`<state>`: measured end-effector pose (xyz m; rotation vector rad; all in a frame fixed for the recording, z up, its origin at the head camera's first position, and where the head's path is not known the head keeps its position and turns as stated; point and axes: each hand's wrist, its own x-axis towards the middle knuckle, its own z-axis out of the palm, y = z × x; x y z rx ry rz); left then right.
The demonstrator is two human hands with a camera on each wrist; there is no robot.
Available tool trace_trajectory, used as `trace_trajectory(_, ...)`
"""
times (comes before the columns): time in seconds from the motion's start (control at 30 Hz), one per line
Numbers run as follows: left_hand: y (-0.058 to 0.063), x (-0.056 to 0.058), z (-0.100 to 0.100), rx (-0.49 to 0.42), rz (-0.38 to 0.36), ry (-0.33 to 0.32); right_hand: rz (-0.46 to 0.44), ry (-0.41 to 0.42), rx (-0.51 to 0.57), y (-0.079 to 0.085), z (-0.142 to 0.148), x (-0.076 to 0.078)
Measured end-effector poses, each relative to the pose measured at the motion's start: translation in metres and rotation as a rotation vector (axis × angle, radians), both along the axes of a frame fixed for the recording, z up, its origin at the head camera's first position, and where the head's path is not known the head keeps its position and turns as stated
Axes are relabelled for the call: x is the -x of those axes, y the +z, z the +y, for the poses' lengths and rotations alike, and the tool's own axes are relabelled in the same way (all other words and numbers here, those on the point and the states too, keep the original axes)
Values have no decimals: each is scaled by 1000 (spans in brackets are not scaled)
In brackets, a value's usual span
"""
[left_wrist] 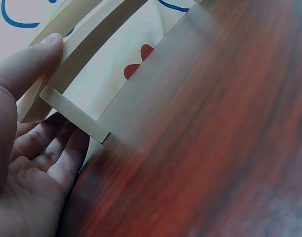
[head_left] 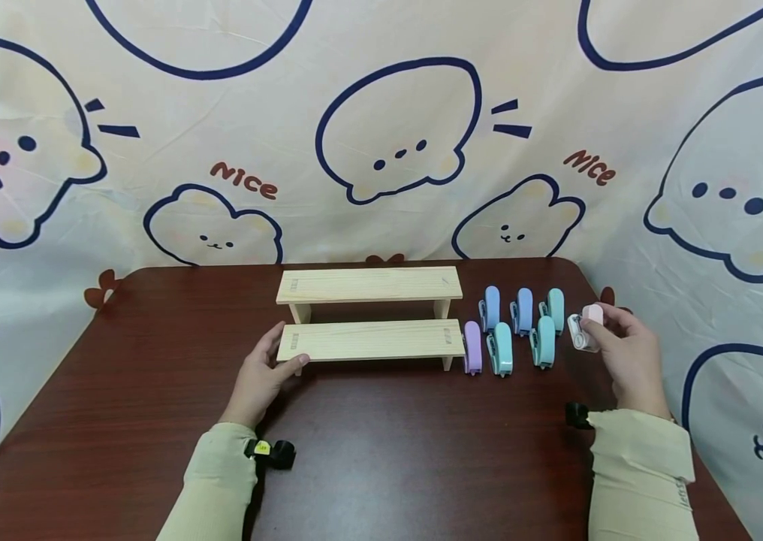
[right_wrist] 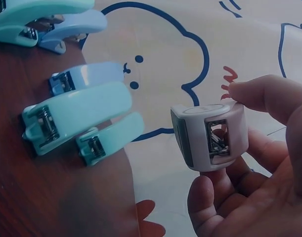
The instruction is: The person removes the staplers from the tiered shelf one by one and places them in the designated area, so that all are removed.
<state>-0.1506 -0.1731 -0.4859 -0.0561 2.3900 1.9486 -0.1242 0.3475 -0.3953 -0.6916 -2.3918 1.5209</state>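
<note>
My left hand [head_left: 261,376] grips the left end of the front board of a low wooden stand [head_left: 371,340], thumb on top. In the left wrist view its other fingers lie beneath the board, beside a short leg [left_wrist: 76,114]. Behind is a higher board [head_left: 369,285]; whether the two are joined I cannot tell. My right hand [head_left: 634,359] pinches a white and pale pink plastic spring clip [right_wrist: 215,116] between thumb and fingers, by the table's right edge. To its left, several clips stand in rows: teal clips [head_left: 543,342], blue clips [head_left: 522,312] and a purple clip [head_left: 472,348].
The dark brown wooden table [head_left: 435,451] carries everything. A pale cloth [head_left: 395,225] with blue cartoon outlines hangs behind and along both sides. The purple clip stands close against the stand's right end. Black wrist cameras [head_left: 280,454] sit on both cuffs.
</note>
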Motion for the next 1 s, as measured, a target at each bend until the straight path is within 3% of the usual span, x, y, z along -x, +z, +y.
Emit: trace_trajectory(1.0, -1, 0, 0, -7, -7, 0, -95, 33, 45, -39, 19, 9)
